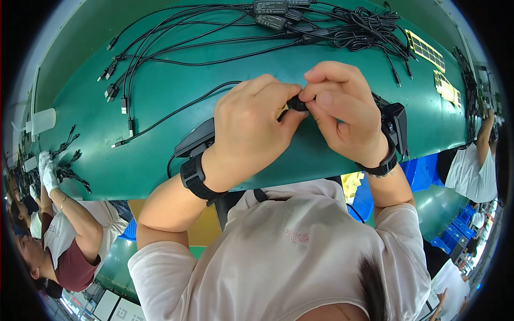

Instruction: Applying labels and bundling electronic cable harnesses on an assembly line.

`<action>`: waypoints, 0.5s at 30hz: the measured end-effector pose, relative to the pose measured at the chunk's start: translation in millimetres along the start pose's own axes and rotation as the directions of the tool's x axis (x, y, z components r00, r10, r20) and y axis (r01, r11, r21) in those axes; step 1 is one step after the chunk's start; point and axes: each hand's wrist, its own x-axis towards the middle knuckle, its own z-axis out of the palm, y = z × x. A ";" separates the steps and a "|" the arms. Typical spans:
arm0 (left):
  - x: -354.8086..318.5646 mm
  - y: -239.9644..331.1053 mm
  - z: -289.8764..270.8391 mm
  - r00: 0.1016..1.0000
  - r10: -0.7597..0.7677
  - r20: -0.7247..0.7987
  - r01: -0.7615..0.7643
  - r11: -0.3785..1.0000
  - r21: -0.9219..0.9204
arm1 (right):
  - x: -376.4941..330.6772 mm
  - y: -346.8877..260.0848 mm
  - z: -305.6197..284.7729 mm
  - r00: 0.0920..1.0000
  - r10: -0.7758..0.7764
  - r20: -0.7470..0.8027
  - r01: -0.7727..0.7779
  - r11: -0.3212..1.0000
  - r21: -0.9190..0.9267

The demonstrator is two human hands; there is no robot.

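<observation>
My left hand (pixel 251 120) is closed, thumb and fingers pinching a black charging cable (pixel 297 104) in front of my chest. Against the same spot, my right hand (pixel 347 115) presses its thumb and fingertips; its other fingers are curled. One end of a black cable (pixel 179 111) runs out leftward from behind my left hand and lies on the green table, its plug at the far left. Part of the dark coil shows behind my right hand. What lies inside both grips is mostly hidden. Each wrist wears a black strap with a device.
Across the back of the green table (pixel 176 80) lie several black USB cables (pixel 369 27) with box-shaped modules (pixel 270 7). Yellow label sheets (pixel 425 51) lie at the right, a clear bottle (pixel 43 121) at the left. A co-worker's white-gloved hand (pixel 49 174) handles cables further left.
</observation>
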 end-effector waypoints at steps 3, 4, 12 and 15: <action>0.8 -0.6 0.6 1.000 -0.001 -0.019 0.000 1.000 -0.020 | -1.5 -0.4 2.7 0.999 -0.014 -0.041 0.016 0.999 0.030; 0.9 -0.2 0.4 1.000 -0.011 -0.017 0.011 1.000 -0.026 | -1.6 -0.6 2.7 0.999 -0.016 -0.040 0.017 0.999 0.030; -3.1 1.1 3.2 1.000 -0.005 0.018 0.005 1.000 0.021 | 1.2 -8.1 -2.3 0.985 0.134 0.104 -0.134 0.991 -0.007; -3.9 0.2 7.0 1.000 0.000 0.021 -0.001 1.000 0.026 | -1.6 -7.4 -3.1 0.974 0.141 0.178 -0.149 0.988 0.030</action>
